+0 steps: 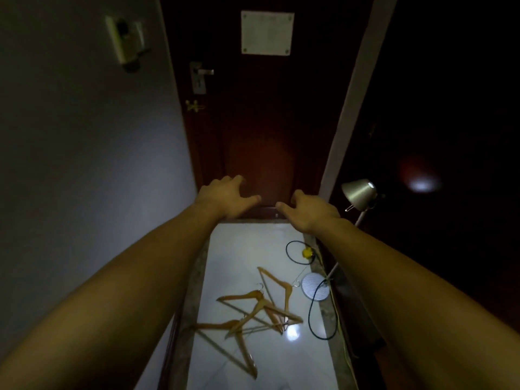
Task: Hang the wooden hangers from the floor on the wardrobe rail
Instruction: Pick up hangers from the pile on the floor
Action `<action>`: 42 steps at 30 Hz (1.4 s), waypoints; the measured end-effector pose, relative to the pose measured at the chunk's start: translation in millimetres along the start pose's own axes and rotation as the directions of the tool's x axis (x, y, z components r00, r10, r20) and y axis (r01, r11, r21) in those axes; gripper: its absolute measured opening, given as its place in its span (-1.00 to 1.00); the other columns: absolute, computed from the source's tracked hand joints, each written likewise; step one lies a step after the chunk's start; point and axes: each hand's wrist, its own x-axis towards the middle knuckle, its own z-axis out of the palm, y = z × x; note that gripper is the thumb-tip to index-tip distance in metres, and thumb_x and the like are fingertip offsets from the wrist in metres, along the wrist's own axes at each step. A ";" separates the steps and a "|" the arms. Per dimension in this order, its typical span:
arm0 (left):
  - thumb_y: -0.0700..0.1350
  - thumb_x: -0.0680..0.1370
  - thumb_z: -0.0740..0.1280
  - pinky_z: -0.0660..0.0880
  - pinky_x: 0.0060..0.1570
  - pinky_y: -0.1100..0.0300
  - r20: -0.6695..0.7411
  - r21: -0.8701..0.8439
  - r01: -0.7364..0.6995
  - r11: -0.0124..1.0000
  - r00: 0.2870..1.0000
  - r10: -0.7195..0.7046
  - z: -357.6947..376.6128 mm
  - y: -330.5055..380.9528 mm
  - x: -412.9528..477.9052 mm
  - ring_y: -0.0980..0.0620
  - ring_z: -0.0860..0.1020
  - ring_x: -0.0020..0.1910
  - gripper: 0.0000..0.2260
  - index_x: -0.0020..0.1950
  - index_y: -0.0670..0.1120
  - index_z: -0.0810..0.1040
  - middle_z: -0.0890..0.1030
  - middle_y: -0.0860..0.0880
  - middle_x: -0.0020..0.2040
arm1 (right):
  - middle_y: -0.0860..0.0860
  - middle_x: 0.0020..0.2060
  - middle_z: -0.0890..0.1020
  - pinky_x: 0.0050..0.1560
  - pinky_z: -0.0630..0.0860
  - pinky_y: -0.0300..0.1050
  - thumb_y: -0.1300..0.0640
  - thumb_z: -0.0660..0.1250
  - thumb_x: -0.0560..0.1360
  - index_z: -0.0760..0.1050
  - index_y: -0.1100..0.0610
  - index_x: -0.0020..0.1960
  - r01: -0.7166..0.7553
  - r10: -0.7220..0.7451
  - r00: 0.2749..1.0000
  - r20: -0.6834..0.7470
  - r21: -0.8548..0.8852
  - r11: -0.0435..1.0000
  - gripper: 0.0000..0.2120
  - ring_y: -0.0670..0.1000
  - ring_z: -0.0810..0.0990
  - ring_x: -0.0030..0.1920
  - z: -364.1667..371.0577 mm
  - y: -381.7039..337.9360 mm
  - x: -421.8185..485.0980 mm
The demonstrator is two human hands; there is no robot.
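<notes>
Several wooden hangers [260, 311] with metal hooks lie in a loose overlapping pile on the pale glossy floor [247, 249], below and between my outstretched arms. My left hand [225, 197] and my right hand [309, 212] reach forward at mid-frame, well above the hangers, fingers spread and curled, holding nothing. Both hands hover in front of the bottom of a dark wooden door [261, 122]. No wardrobe rail is visible; the right side of the view is very dark.
A floor lamp [358, 194] leans at the right, its round base [315, 285] on the floor beside the hangers, with a black cable [312, 313] and a yellow plug [306, 252]. A wall [84, 164] closes the left side. The corridor is narrow.
</notes>
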 end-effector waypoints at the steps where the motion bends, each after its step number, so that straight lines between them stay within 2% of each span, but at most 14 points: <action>1: 0.43 0.46 0.18 0.42 0.28 -0.15 0.018 -0.008 0.021 1.000 1.000 -0.021 7.0 -5.8 1.7 -0.20 0.42 0.35 -0.25 0.53 0.04 0.26 0.40 -0.13 0.46 | 0.21 0.25 0.56 0.04 0.49 0.07 -0.35 0.09 0.56 0.37 0.12 0.35 0.010 -0.011 1.000 0.027 0.009 1.000 -0.38 0.26 0.55 0.18 7.7 -0.6 7.6; 6: 0.39 0.48 0.21 0.43 0.28 -0.09 0.085 -0.059 0.121 0.991 0.990 -0.116 46.2 -20.2 23.9 -0.18 0.44 0.35 -0.26 0.54 0.01 0.25 0.40 -0.12 0.47 | 0.23 0.31 0.53 0.21 0.51 0.11 -0.32 0.15 0.56 0.38 0.14 0.39 0.070 -0.082 0.988 0.131 0.093 0.993 -0.37 0.27 0.52 0.25 46.1 5.4 50.7; 10: 0.36 0.50 0.23 0.39 0.33 -0.09 0.135 -0.103 0.189 0.976 0.975 -0.175 83.9 -9.4 50.0 -0.17 0.40 0.39 -0.30 0.53 0.01 0.27 0.38 -0.10 0.49 | 0.17 0.39 0.48 0.31 0.44 0.14 -0.34 0.12 0.56 0.34 0.15 0.45 0.099 -0.109 0.967 0.228 0.054 0.994 -0.32 0.21 0.46 0.35 80.3 25.1 84.0; 15: 0.33 0.51 0.25 0.35 0.35 -0.08 0.211 -0.167 0.254 0.953 0.953 -0.217 142.3 -1.4 67.5 -0.13 0.40 0.41 -0.31 0.54 0.00 0.25 0.35 -0.10 0.51 | 0.16 0.24 0.57 0.02 0.41 0.03 -0.33 0.09 0.57 0.35 0.13 0.38 0.113 -0.113 0.937 0.331 0.019 0.993 -0.38 0.20 0.53 0.22 124.3 56.0 116.5; 20: 0.33 0.52 0.21 0.33 0.32 -0.06 0.305 -0.166 0.328 0.930 0.914 -0.268 189.2 -21.7 76.1 -0.16 0.35 0.44 -0.30 0.54 -0.03 0.23 0.34 -0.13 0.52 | 0.14 0.19 0.59 -0.03 0.40 -0.01 -0.30 0.13 0.55 0.38 0.13 0.36 0.063 -0.079 0.898 0.433 0.051 0.997 -0.41 0.16 0.55 0.12 167.9 70.4 137.0; 23: 0.36 0.49 0.19 0.34 0.28 -0.06 0.374 -0.172 0.399 0.901 0.872 -0.315 217.0 -34.7 78.7 -0.16 0.35 0.45 -0.29 0.54 0.00 0.23 0.34 -0.12 0.52 | 0.10 0.00 0.57 -0.13 0.39 -0.04 -0.30 0.14 0.53 0.40 0.12 0.32 0.049 -0.083 0.880 0.467 0.086 0.995 -0.42 0.09 0.50 -0.06 196.6 78.4 142.3; 26: 0.35 0.48 0.21 0.33 0.11 -0.01 0.450 -0.171 0.440 0.881 0.831 -0.327 243.2 -44.6 80.6 -0.17 0.37 0.42 -0.30 0.53 0.04 0.25 0.36 -0.12 0.50 | 0.12 0.03 0.59 -0.10 0.44 0.00 -0.25 0.18 0.55 0.40 0.17 0.29 0.009 -0.063 0.859 0.509 0.107 0.994 -0.45 0.16 0.57 -0.02 222.5 86.9 146.3; 28: 0.33 0.47 0.22 0.31 0.03 0.02 0.488 -0.176 0.438 0.882 0.817 -0.308 257.2 -49.4 81.5 -0.17 0.39 0.39 -0.31 0.52 0.04 0.26 0.38 -0.13 0.49 | 0.07 -0.14 0.59 -0.20 0.49 -0.05 -0.23 0.17 0.57 0.44 0.17 0.18 0.005 -0.059 0.841 0.538 0.101 0.995 -0.53 0.10 0.60 -0.15 235.0 92.5 147.1; 30: 0.36 0.45 0.21 0.31 0.02 0.04 0.514 -0.172 0.431 0.886 0.806 -0.292 266.7 -56.4 85.1 -0.17 0.41 0.37 -0.29 0.52 0.06 0.26 0.39 -0.13 0.48 | 0.00 -0.30 0.54 -0.35 0.43 -0.15 -0.19 0.19 0.60 0.45 0.12 0.01 -0.014 -0.045 0.846 0.532 0.106 0.994 -0.64 -0.02 0.55 -0.31 247.4 95.6 148.4; 34: 0.39 0.40 0.19 0.39 0.07 -0.01 0.585 -0.196 0.464 0.864 0.762 -0.277 292.3 -77.9 98.7 -0.15 0.41 0.36 -0.27 0.51 0.13 0.26 0.39 -0.10 0.47 | -0.01 -0.25 0.53 -0.39 0.40 -0.21 -0.08 0.24 0.62 0.32 0.02 -0.23 -0.089 0.033 0.812 0.583 0.068 0.994 -0.70 -0.08 0.50 -0.32 276.8 95.9 153.2; 36: 0.40 0.40 0.19 0.42 0.16 -0.08 0.618 -0.190 0.458 0.869 0.743 -0.256 311.5 -91.6 109.6 -0.16 0.40 0.37 -0.28 0.51 0.15 0.25 0.37 -0.10 0.48 | -0.04 -0.26 0.48 -0.40 0.34 -0.24 -0.11 0.25 0.61 0.37 0.03 -0.12 -0.113 0.073 0.816 0.574 0.034 0.993 -0.76 -0.10 0.45 -0.32 296.0 103.6 154.1; 38: 0.41 0.40 0.18 0.43 0.16 -0.09 0.631 -0.173 0.458 0.872 0.732 -0.259 334.6 -108.1 122.9 -0.17 0.40 0.37 -0.28 0.51 0.16 0.24 0.37 -0.09 0.49 | -0.02 -0.18 0.51 -0.34 0.42 -0.21 -0.14 0.26 0.59 0.42 0.05 0.11 -0.120 0.090 0.809 0.581 0.014 0.993 -0.73 -0.05 0.51 -0.25 318.8 116.5 153.6; 40: 0.42 0.39 0.18 0.44 0.15 -0.10 0.640 -0.166 0.464 0.870 0.722 -0.263 362.4 -121.9 134.0 -0.17 0.41 0.37 -0.28 0.50 0.18 0.24 0.37 -0.09 0.48 | 0.06 0.00 0.59 -0.13 0.57 -0.05 -0.16 0.27 0.57 0.42 0.07 0.21 -0.160 0.135 0.788 0.601 -0.011 0.987 -0.64 0.05 0.59 -0.07 347.9 134.3 153.2; 42: 0.43 0.36 0.18 0.46 0.20 -0.12 0.660 -0.171 0.472 0.865 0.707 -0.256 392.6 -130.5 141.2 -0.17 0.41 0.37 -0.26 0.50 0.18 0.25 0.37 -0.10 0.48 | 0.09 0.16 0.60 0.05 0.59 0.02 -0.17 0.27 0.57 0.41 0.08 0.29 -0.207 0.191 0.753 0.630 -0.049 0.977 -0.58 0.10 0.62 0.07 376.2 152.7 156.5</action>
